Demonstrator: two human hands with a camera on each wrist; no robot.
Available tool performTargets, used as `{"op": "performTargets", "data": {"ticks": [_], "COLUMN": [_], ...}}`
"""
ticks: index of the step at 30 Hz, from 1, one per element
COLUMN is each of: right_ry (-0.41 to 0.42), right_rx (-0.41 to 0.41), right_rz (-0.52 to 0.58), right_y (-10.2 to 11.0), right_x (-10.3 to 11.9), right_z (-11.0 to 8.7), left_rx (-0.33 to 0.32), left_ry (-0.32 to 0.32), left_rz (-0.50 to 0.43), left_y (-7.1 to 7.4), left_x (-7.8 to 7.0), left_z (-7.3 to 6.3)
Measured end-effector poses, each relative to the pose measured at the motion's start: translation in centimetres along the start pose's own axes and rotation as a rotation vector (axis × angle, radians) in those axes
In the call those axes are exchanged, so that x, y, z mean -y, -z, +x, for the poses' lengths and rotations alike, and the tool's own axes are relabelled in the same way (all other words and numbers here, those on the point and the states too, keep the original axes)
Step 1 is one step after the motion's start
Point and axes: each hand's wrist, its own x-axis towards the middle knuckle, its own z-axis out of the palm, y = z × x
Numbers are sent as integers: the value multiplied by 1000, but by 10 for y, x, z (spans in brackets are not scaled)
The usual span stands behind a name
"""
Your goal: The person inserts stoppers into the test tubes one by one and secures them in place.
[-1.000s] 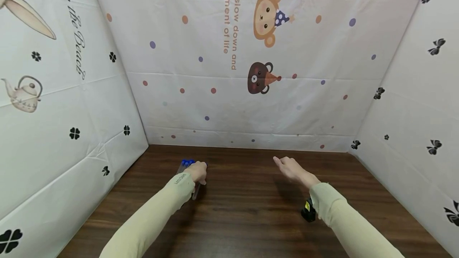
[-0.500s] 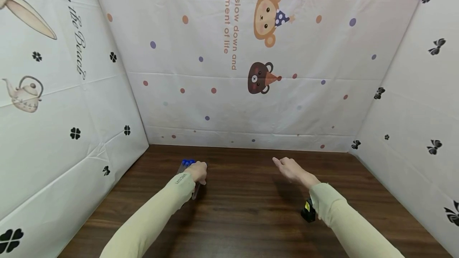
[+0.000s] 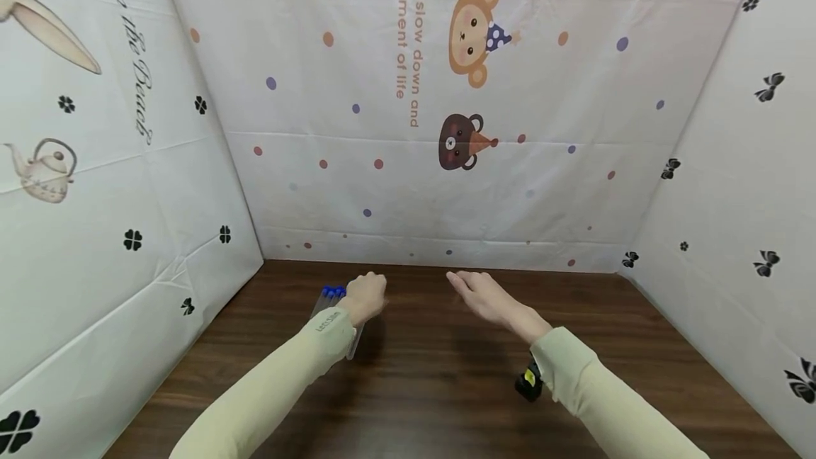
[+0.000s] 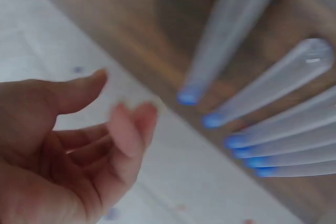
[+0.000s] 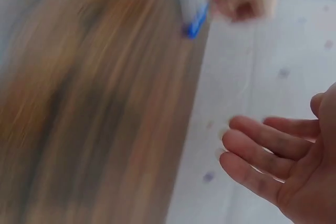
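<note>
Several clear tubes with blue caps [image 3: 330,293] lie side by side on the brown tabletop, partly hidden behind my left hand [image 3: 365,297]. In the left wrist view that hand holds nothing: its fingers are loosely bent and the thumb stands apart. The nearest clear tube [image 4: 223,40] lies beyond the fingertips, a little apart from the others. My right hand [image 3: 491,297] hovers above the table to the right, fingers extended, holding nothing. One blurred tube [image 5: 192,3] shows near the left hand in the right wrist view.
The wood-grain table [image 3: 433,388] ends against a white printed back sheet [image 3: 408,190]. More printed sheets stand at the left [image 3: 95,289] and right [image 3: 720,232]. A small black device [image 3: 529,381] with a yellow patch sits under the right cuff.
My left hand has lifted away from the tubes, up and slightly to the right. The right hand has moved left, closer to it. The tubes stay on the table.
</note>
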Motion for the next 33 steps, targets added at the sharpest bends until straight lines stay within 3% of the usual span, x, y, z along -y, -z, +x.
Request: {"op": "performTargets", "data": {"ticks": [4, 8, 11, 15, 20, 26, 33], "right_ry": [109, 177, 169, 81, -46, -146, -219], "right_rx": [-62, -154, -215, -255, -281, -288, -271], "right_rz": [-101, -274, -391, -484, -514, -494, -474], "right_y": [1, 7, 14, 22, 29, 31, 27], "right_x": [31, 48, 49, 36, 7, -33, -64], "right_z": [3, 8, 13, 17, 20, 16, 7], "left_rx": [-97, -93, -81, -74, -72, -103, -80], "left_ry": [-17, -21, -20, -15, 0, 11, 31], "left_rz": [13, 13, 1, -75, -176, -197, -162], "left_y": [19, 32, 36, 37, 35, 25, 5], "left_x": [-27, -46, -49, -42, -26, -7, 9], "left_z": [-2, -5, -6, -6, -4, -5, -8]}}
